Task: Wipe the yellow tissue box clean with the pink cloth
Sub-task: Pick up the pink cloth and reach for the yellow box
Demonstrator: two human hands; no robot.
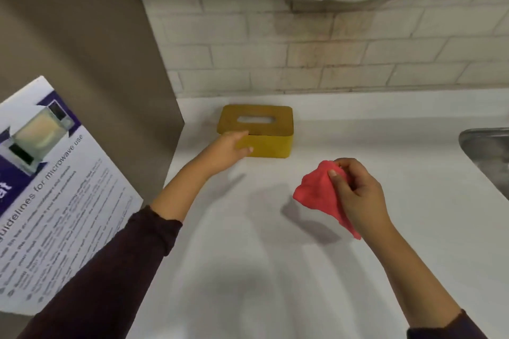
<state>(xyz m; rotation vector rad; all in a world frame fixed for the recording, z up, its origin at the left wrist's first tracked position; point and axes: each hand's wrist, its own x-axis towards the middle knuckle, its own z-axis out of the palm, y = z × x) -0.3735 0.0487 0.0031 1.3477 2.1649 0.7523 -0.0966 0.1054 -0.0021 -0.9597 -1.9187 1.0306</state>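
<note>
The left hand (pixel 230 147) lies against the near-left corner of the yellow rectangular tissue box (pixel 268 135), fingers curled loosely over the front edge and the lid's rim; it looks like a steadying hold more than a full grip. The right hand (pixel 355 187) is closed on the pink bunched cloth (pixel 316 190), pinching it between thumb and fingertips, clear of the white worktop (pixel 248 256) and well short of the box.

The step in hand seems to be bringing the cloth to the box. To do it well, the left hand should press the box firmly down so that it cannot slide on the smooth surface, and the cloth would do better gathered into a flat pad under the fingers instead of dangling from a pinch. Wiping the lid in straight strokes first, going around the slot, then the sides, would be sensible.

The box sits near the back of the worktop, close to the tiled wall (pixel 303 49). Its lid is a darker mustard with rounded corners and an oval slot showing something pale inside. No dirt is plainly visible on it.
</note>
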